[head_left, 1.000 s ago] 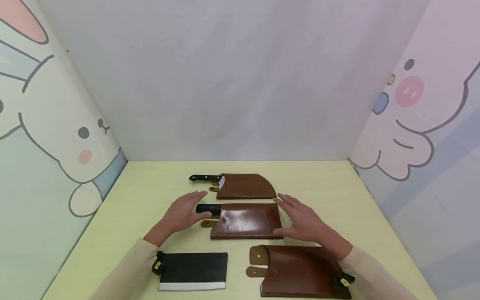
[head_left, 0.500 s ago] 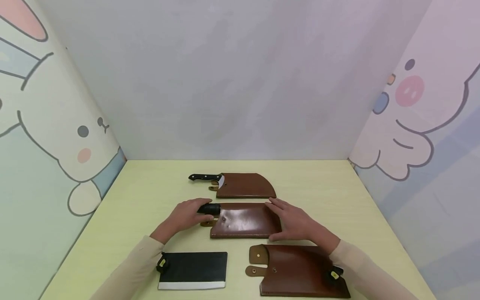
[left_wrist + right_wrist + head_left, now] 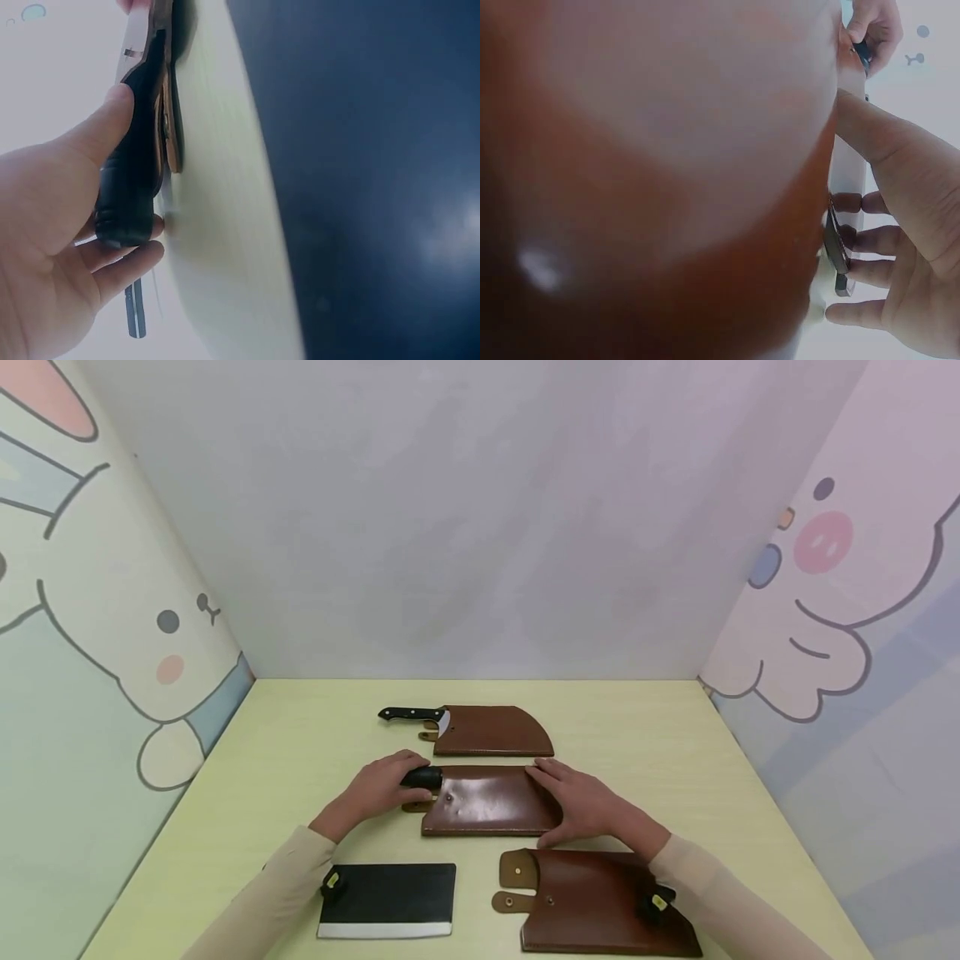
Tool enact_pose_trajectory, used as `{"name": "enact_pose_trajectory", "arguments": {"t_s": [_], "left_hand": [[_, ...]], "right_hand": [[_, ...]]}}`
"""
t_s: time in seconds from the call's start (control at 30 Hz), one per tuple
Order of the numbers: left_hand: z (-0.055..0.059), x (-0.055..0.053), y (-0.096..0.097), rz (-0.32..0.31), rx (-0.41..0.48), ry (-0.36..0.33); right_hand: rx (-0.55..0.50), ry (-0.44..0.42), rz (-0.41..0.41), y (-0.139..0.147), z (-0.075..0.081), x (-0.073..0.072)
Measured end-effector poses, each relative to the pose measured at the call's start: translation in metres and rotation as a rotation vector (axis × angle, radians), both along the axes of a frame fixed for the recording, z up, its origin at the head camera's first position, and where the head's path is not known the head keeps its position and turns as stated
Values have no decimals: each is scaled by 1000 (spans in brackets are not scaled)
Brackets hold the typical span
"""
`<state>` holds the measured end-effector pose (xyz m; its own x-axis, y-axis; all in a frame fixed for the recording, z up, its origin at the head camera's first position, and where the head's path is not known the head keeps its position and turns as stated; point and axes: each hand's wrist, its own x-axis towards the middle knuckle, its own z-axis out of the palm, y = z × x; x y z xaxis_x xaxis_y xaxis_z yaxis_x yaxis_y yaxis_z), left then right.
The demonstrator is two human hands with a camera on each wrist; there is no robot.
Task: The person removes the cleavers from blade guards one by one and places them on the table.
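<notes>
In the head view, a cleaver's black handle [image 3: 422, 777] sticks out of a glossy brown leather sheath [image 3: 491, 802] lying mid-table. My left hand [image 3: 381, 785] holds this handle, thumb on the near side and fingers on the far side. The left wrist view shows the thumb along the black handle [image 3: 126, 202] and fingertips around its butt end. My right hand [image 3: 585, 802] lies over the sheath's right end, fingers spread at the far corner and thumb at the near edge. In the right wrist view, the extended fingers [image 3: 874, 240] touch the sheath's end.
Behind lies a smaller knife [image 3: 411, 714] in a rounded brown sheath [image 3: 495, 731]. Front left is a black blade [image 3: 390, 897] with a silver edge, partly under the left sleeve. A larger brown sheath [image 3: 592, 902] with strap tabs lies under the right forearm. Walls enclose the table.
The left hand has moved right and settled round the cleaver's handle. The right hand has come left onto the sheath's end. The knives and sheaths lie where they were.
</notes>
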<state>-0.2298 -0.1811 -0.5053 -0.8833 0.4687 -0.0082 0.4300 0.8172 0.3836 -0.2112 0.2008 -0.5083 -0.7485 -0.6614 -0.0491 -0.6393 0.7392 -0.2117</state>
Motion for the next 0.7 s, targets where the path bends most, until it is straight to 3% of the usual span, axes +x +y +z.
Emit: {"name": "enact_pose_trajectory", "arguments": {"t_s": [0.17,0.47,0.7], "left_hand": [[-2,-2,2,-26,19,13],[-4,-7,2,-39,89,-29],[-3,-11,2,-50,76,-5]], "right_hand": [[5,-43,-2,-3,1,-3],[1,-73,-13,-5,1,-5],[-3,-79,-14,-5,1,-7]]}}
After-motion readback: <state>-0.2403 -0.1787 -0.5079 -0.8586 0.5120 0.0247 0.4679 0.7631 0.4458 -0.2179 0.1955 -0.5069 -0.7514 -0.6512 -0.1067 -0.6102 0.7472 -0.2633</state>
